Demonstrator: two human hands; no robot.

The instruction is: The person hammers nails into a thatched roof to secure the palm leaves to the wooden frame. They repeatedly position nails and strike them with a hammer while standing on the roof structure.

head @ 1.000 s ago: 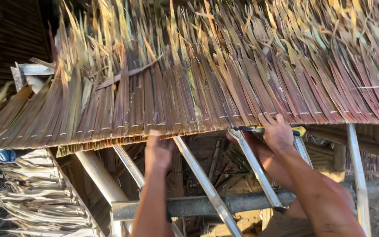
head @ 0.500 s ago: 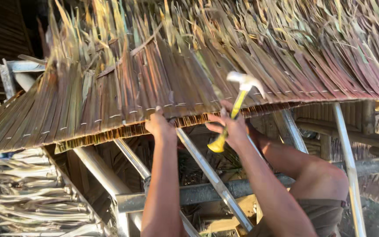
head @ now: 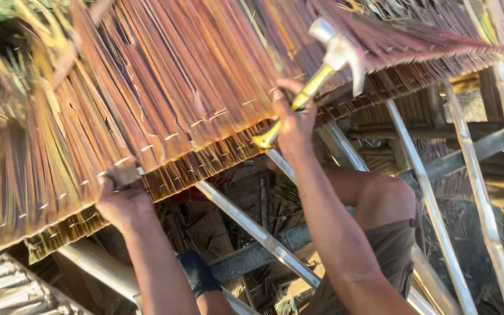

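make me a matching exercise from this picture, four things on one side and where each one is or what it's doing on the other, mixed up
Things
1. Claw hammer with yellow handle and silver metal head
2. Left hand
3. Right hand
4. Slanted pale wooden rafter pole

Places or states
A. Runs beneath the dried reddish-brown palm-leaf thatch panel
B. Grips the yellow handle
C. Presses the panel's lower edge
D. Raised, head up over the thatch

Pairs: 1-D, 2-C, 3-B, 4-A
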